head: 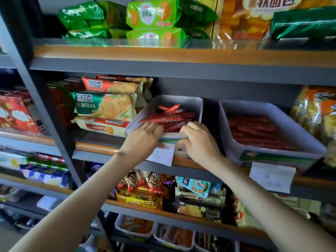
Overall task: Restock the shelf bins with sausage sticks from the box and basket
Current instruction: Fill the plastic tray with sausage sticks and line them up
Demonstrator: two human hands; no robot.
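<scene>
Found left hand [145, 135] clamped on the front rim of the left bin [181, 101]: fingers laid over the lip and onto the sausage sticks [171, 117] inside, thumb pressed against the outer face below. Found right hand [198, 140] just beside it on the same rim, fingers curled tight over the lip, thumb tucked against the front wall. Could not tell for sure whether the left fingertips pinched a stick or merely rested on the pile; too blurred there. Noted both forearms reaching up from low in the view, hands near each other but not touching.

Logged the left bin as grey plastic, set at a slant to the edge of the middle shelf [94, 147]. Recorded its contents as a loose red heap, mostly lying crosswise, a few askew on top toward the back.

Saw a white paper tag [161, 155] hanging from the shelf edge, just under the hands.

Marked the right bin [272, 110] on the same shelf, close to the first but apart, with flat-laid sticks [254, 131] in even rows and a second tag [271, 177] below it.

Noted biscuit packs [105, 104] stacked just left of the held bin, green packets [154, 15] on the shelf above, snack bags [141, 188] on the one beneath.
</scene>
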